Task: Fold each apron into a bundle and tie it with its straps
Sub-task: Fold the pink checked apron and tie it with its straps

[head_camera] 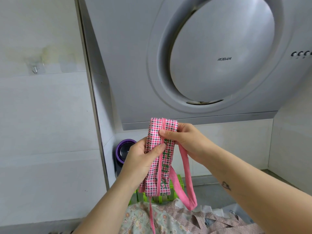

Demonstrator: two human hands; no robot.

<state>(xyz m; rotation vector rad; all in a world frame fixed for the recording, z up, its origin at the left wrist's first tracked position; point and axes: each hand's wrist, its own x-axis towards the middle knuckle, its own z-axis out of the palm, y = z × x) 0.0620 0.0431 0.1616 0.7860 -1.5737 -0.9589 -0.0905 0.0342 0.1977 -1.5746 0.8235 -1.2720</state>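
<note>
Two-handed, in mid-air before a grey ROBAM range hood [135,65] and white wall tiles [42,115], over floral fabrics [143,218] and a green basket [179,183]. Left hand [140,159] wrapped round the upright pink checked apron bundle [166,159]; right hand [187,139] pinching its pink strap [187,173] against the front, loop dangling.

Apron bundle [166,154] between left hand [140,157] and right hand [185,139]; hood [219,56] behind, basket [133,198] perhaps underneath

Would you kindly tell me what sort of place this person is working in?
Most likely a home kitchen: a large grey range hood marked ROBAM is mounted ahead, the walls are pale tiles with a stick-on hook, and a grey counter runs below.
</note>
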